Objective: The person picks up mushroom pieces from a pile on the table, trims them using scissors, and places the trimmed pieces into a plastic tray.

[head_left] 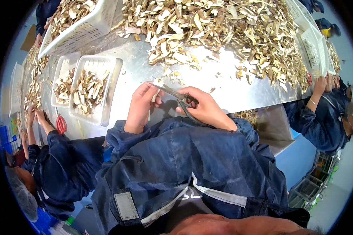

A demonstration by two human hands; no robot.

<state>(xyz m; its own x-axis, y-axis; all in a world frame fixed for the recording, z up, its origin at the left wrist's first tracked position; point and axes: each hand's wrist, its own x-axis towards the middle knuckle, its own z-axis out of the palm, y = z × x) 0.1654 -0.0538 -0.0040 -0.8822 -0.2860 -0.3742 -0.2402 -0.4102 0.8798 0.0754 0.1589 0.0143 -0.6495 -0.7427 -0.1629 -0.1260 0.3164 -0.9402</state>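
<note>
My left hand (138, 105) pinches a pale slice of dried mushroom (158, 82) between thumb and fingers, just above the metal table (135, 72). Dark-handled scissors (169, 91) are in my right hand (208, 109), fingers through one handle loop. Their blades reach left to the slice, touching or overlapping it; I cannot tell whether they are closed on it. Beyond my hands, a large heap of sliced dried mushrooms (208, 31) covers the far table, with a few loose pieces (172, 74) at its near edge.
Left of my hands stand two small white trays (113, 92) with mushroom slices. A large white basket (76, 41) of slices is behind them. Red scissors (61, 124) lie by a co-worker's sleeve (62, 164). Another co-worker (319, 121) works at the right, near white baskets (313, 47).
</note>
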